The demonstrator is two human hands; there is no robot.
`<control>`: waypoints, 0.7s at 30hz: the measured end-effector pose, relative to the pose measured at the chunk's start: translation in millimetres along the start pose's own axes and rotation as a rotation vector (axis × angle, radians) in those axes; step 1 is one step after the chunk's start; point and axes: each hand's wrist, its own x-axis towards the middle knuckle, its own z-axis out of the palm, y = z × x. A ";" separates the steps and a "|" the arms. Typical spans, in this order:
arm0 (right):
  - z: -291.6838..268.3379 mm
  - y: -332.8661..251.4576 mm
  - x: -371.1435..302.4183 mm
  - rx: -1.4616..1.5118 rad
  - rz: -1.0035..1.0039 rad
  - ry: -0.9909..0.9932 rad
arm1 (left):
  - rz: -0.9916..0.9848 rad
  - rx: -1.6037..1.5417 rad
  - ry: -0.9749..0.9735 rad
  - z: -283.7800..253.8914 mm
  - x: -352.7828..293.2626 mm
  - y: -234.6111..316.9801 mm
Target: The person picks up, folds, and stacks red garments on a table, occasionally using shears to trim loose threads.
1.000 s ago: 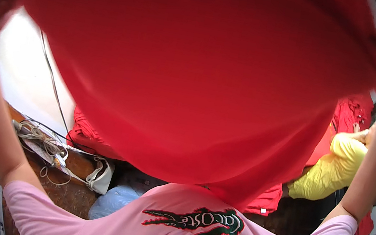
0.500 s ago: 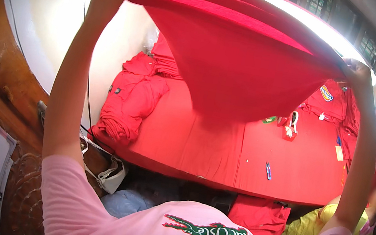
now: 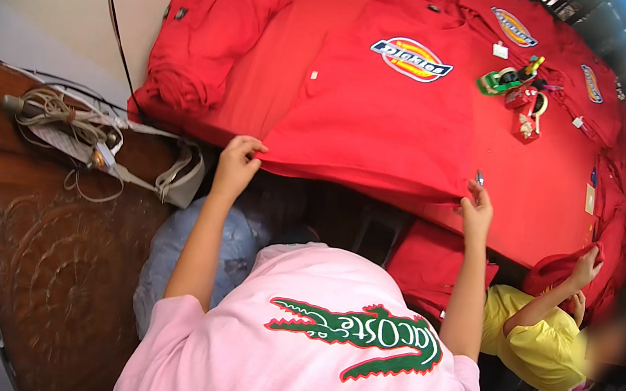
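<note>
A red T-shirt (image 3: 391, 126) lies spread on the red-covered table, its printed chest patch facing up and its neck toward the far side. My left hand (image 3: 240, 163) pinches the left corner of its bottom hem. The right corner of the hem is between the fingers of my right hand (image 3: 478, 211). Between my hands the hem runs along the table's near edge, pulled fairly straight. Just beyond my right hand lies a small pair of thread snips (image 3: 480, 177), partly hidden. A small white tag (image 3: 314, 76) is by the shirt's left side.
Rumpled red shirts (image 3: 197, 44) are heaped at left; more printed shirts (image 3: 516, 22) lie at far right. Tape dispensers (image 3: 529, 116) stand right of the shirt. A person in yellow (image 3: 534, 336) handles red cloth at right. Corded equipment (image 3: 76, 127) sits on carved wood (image 3: 68, 271).
Both hands have come down from overhead with the shirt. The cloth, then held up in the air, now lies flat on the table with its print showing.
</note>
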 end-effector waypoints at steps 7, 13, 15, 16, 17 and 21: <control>16.7 61.3 -58.3 -0.247 0.053 0.221 | -0.407 -0.053 -0.223 17.7 -61.3 -85.7; 47.2 28.8 -54.4 -0.649 -0.216 0.245 | -0.545 -0.489 0.004 52.3 -25.6 -83.3; 58.7 11.2 -44.8 -0.707 -0.102 0.281 | -0.624 -0.527 0.006 60.5 -11.3 -69.5; 59.1 11.3 -38.3 -0.741 -0.148 0.270 | -0.664 -0.545 0.007 62.2 -5.0 -65.3; 59.7 10.3 -33.4 -0.776 -0.190 0.258 | -0.637 -0.520 -0.046 62.7 -0.2 -66.6; 57.6 -14.9 -34.3 -0.587 -0.416 0.300 | -0.644 -0.622 -0.022 55.2 -0.9 -67.3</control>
